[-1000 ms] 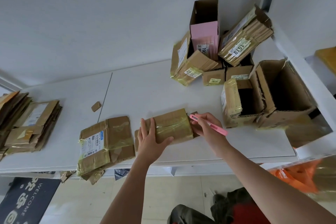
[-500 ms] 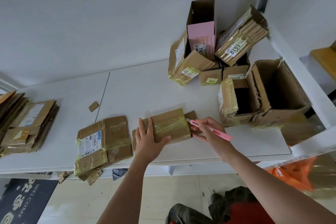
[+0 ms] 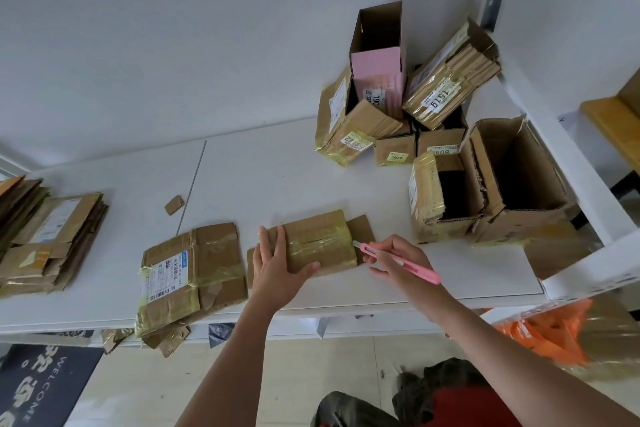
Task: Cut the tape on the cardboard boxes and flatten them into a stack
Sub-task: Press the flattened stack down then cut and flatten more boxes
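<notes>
A white table (image 3: 277,166) runs along a white wall, its near edge crossing below the hands. The taped box (image 3: 317,241) lies flat close to that edge and serves as landmark. The left hand (image 3: 277,265) presses open-palmed on its left end, thumb hooked along the near side, pinning it rather than gripping. The right hand (image 3: 394,258) is clenched pen-fashion around a pink cutter (image 3: 398,258), the blade tip touching the box's right end beside a loose flap. Left of the box, just beside it, lies a flattened box (image 3: 194,274) overhanging the table edge; farther left sits the stack (image 3: 45,239). Behind the box is bare table. Right and behind it, the pile (image 3: 433,107) of uncut boxes crowds the corner. Compared with 0.5 s ago, the cutter tip sits slightly farther right, at the tape's end; the left hand is unchanged.
</notes>
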Demonstrator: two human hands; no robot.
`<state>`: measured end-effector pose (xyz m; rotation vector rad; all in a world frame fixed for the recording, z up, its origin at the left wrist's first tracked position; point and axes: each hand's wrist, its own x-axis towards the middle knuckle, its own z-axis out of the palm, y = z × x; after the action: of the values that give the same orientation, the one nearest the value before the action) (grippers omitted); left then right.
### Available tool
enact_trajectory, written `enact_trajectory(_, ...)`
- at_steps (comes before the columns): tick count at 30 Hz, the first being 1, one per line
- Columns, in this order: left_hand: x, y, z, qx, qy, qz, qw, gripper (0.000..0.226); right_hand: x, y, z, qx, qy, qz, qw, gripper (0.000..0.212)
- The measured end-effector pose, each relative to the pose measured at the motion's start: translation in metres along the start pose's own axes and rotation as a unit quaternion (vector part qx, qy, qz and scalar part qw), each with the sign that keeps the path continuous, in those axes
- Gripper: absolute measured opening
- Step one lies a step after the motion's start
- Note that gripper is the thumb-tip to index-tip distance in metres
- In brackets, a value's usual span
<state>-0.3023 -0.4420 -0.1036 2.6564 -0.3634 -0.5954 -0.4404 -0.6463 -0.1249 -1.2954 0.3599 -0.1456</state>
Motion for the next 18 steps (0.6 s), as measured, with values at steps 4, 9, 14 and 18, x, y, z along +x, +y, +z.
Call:
enact_trajectory(4, 0.003, -0.007, -0.005, 0.013, -0.023, 0.017, 1.000, 0.109, -0.006, 0.002, -0.006, -0.045, -0.026, -0.012, 0.999, 0.012)
enact_trajectory(9, 0.008, -0.014, -0.015, 0.049, -0.052, 0.030, 0.997, 0.109, -0.010, -0.012, -0.006, -0.163, -0.062, -0.035, 0.984, 0.011)
enact_trajectory(14, 0.014, -0.014, -0.022, 0.081, -0.058, 0.023, 0.995, 0.109, -0.012, -0.020, -0.009, -0.254, -0.095, -0.106, 0.957, 0.017)
enact_trajectory(18, 0.012, -0.012, -0.021, 0.069, -0.051, 0.029, 0.996, 0.107, 0.007, -0.014, -0.015, -0.417, -0.019, -0.171, 0.893, 0.012)
